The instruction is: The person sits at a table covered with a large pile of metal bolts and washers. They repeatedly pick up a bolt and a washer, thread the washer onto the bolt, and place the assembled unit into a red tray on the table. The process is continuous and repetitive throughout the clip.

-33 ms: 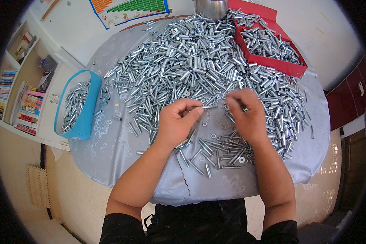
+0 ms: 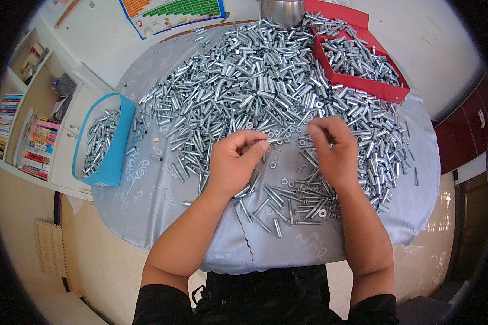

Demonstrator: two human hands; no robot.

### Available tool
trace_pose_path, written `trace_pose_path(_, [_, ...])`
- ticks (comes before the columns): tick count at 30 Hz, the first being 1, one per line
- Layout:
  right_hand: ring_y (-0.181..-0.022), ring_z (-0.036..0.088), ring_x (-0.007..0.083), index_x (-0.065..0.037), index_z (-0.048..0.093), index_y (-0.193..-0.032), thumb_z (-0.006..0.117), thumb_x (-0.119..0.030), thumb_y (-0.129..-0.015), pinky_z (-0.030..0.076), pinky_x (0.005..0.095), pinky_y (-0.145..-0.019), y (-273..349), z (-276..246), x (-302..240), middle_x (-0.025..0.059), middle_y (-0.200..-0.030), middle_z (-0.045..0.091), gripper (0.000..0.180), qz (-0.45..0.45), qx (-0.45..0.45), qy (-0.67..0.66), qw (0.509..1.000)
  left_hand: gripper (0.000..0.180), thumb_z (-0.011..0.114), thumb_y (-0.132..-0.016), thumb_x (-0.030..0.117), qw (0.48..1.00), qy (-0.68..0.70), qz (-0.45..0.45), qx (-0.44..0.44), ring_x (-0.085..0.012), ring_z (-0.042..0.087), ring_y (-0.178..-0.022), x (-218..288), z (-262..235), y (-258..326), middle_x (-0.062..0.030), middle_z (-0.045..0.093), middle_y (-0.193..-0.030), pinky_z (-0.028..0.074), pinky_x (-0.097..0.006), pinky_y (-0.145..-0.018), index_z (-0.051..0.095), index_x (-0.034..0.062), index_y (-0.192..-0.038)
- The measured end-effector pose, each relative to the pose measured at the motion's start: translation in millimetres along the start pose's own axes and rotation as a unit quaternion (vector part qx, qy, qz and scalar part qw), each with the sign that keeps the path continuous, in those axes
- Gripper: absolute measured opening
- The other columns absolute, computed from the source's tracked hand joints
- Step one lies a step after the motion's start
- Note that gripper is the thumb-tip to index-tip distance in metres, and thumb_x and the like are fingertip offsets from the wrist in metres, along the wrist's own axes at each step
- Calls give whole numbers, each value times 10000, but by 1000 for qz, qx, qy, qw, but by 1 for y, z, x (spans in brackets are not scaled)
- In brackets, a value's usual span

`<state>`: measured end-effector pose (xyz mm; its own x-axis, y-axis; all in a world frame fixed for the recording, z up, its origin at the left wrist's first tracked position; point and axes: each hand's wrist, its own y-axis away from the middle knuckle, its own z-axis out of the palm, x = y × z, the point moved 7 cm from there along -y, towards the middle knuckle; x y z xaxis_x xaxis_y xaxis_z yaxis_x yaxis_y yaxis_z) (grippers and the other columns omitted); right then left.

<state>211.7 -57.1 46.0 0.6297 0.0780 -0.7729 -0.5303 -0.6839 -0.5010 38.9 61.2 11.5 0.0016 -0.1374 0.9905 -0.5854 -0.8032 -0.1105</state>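
Note:
My left hand (image 2: 234,162) is closed, with thumb and forefinger pinching a slim silver bolt (image 2: 274,141). One end of the bolt sticks out to the right, toward my other hand. A short gap to its right, my right hand (image 2: 335,154) hovers over the metal pile with fingers curled toward the thumb. Anything small between those fingertips is hidden. Below and between the hands lie loose bolts (image 2: 301,205), several washers and nuts (image 2: 273,165). Behind them spreads a big heap of silver sleeves and bolts (image 2: 255,70).
A blue bin (image 2: 109,170) holding metal parts stands at the left. At the back right a red box (image 2: 363,86) is filled with more, beside a steel pot (image 2: 283,12). A grey cloth (image 2: 157,216) covers the round table. Bookshelves (image 2: 24,130) stand farther left.
My right hand has shifted slightly to the right, away from the bolt's end. My left hand stays almost in place with the bolt.

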Motion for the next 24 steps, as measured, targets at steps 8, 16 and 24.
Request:
trace_pose_path(8, [-1092,566,335,-47,663,-1081,671,-121,-824,432,443,-963,-4,12,2,156,-1169,607,268,-142,-65,203,967,131,682,-861,70,996,67,10,59,-30,480,-514,-1,-10,-1,9,629,-731,376,-187,-462,684,19,-982])
trace_pose_path(16, [-1203,509,310,-102,637,-1173,672,-162,-817,321,511,-1088,1,36,11,110,-1243,572,363,-152,-134,303,931,132,680,-866,66,996,70,8,51,-33,483,-518,1,-9,-1,1,629,-727,380,-187,-465,682,11,-986])
trace_pose_path(24, [-955,598,343,-58,675,-947,670,-49,-764,445,417,-963,-4,24,20,102,-939,652,184,-105,-137,206,963,137,689,-867,78,997,58,1,48,-33,487,-532,1,-6,1,8,622,-722,386,-187,-478,686,17,-990])
